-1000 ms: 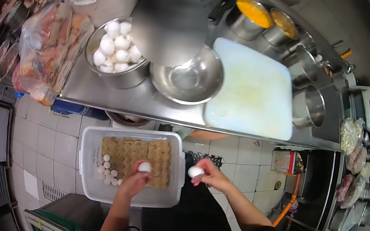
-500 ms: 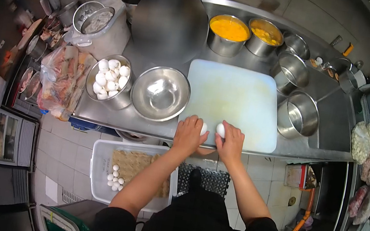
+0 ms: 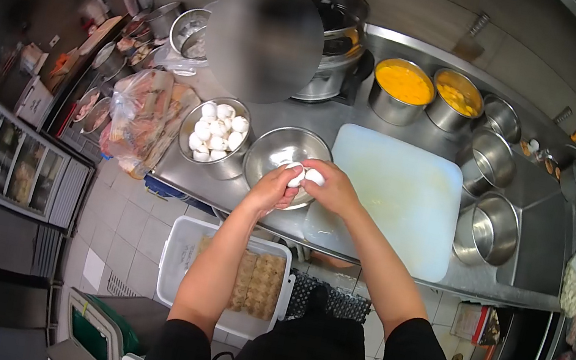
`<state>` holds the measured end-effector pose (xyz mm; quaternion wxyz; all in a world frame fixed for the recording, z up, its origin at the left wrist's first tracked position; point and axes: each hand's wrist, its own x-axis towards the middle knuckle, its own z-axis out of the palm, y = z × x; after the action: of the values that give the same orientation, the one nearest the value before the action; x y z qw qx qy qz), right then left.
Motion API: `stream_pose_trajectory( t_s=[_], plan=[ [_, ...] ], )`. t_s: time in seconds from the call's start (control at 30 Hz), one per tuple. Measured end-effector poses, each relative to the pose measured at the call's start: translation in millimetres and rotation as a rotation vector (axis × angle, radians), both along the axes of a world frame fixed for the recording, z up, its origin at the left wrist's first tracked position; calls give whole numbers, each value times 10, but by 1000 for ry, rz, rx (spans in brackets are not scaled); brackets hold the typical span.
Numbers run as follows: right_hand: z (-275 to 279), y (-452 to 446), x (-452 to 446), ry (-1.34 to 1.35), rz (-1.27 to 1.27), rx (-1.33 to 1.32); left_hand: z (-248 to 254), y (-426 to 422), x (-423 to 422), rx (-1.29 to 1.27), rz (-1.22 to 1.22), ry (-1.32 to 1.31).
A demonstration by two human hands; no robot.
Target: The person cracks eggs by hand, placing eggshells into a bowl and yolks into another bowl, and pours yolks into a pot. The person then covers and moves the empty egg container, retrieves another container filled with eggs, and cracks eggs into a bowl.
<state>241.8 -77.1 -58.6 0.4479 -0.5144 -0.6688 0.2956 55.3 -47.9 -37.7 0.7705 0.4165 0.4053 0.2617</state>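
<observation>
Through the head view, I see my left grip (image 3: 272,190) pinching one white oval egg (image 3: 296,177), my right grip (image 3: 333,188) another white egg (image 3: 315,177), over the round silver metal bowl (image 3: 274,150).

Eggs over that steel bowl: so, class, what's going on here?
A person at a steel counter holds one white egg in the left hand and another white egg in the right hand, close together above the near side of a steel mixing bowl. Whether either shell is cracked cannot be told. A steel pot piled with white eggs or shells stands left of the bowl; a white cutting board lies to its right.
</observation>
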Motion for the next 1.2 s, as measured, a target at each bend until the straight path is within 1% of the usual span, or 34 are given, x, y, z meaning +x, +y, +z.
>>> stream_pose_trajectory(
  t_s=[0.03,0.1,0.17,0.23,0.27,0.33,0.37,0.4,0.43,0.47,0.5,0.57,0.6,0.63,0.67,0.73,0.77,0.8,0.83,0.87,0.9,0.93,1.0,1.03,1.07,1.1,1.13,1.17,1.2],
  plan=[
    [6,50,-17,-80,12,-2,7,34,-50,0,-28,41],
    [21,117,-57,-125,16,9,57,62,-107,-19,-24,37],
    [36,155,-94,-166,13,19,146,61,-119,9,-43,116],
    [73,185,-101,-265,-4,78,69,110,-144,8,-28,138],
    [80,204,-110,-265,-3,78,30,134,-149,5,-20,160],
    [57,227,-104,-420,-71,362,-5,191,-205,24,-58,197],
    [45,252,-81,-422,-75,356,-33,222,-214,43,-95,232],
    [49,290,-60,-474,-78,421,24,210,-189,40,-101,231],
    [56,321,-52,-525,-79,486,142,174,-166,215,-105,275],
    [62,343,-53,-525,-78,483,214,164,-157,392,-107,318],
    [91,356,-67,-492,-92,493,197,210,-182,388,-106,319],
    [143,342,-110,-458,-101,501,193,326,-263,630,-66,446],
    [185,326,-141,-302,-119,388,356,321,-305,674,-33,503],
    [197,323,-164,-147,-135,276,398,394,-392,675,-30,502],
    [165,331,-187,-148,-131,280,461,480,-508,731,8,571],
    [73,363,-231,127,-156,-41,566,608,-777,829,99,716],
    [54,386,-237,127,-151,-39,618,651,-926,869,150,794],
    [53,400,-244,376,-54,-293,583,733,-1111,913,130,938],
    [46,411,-255,621,45,-551,637,755,-1243,1010,62,1104],
    [30,422,-280,619,47,-554,629,753,-1288,994,101,1351],
    [4,437,-315,702,77,-626,705,705,-1286,967,139,1596],
    [-2,454,-342,786,106,-697,745,666,-1239,965,138,1595],
    [-5,481,-397,774,111,-712,743,559,-1053,1066,157,1252],
    [-18,493,-434,760,119,-727,647,496,-930,1056,109,1048],
    [-22,508,-469,754,125,-731,577,471,-805,887,-54,857],
    [-45,538,-492,719,119,-712,585,397,-656,841,-165,772],
    [-29,553,-502,683,110,-691,461,385,-563,874,-184,673],
    [-11,564,-505,673,110,-690,357,378,-510,876,-177,667],
    [9,571,-513,575,81,-640,287,366,-461,840,-119,615]
  ],
)
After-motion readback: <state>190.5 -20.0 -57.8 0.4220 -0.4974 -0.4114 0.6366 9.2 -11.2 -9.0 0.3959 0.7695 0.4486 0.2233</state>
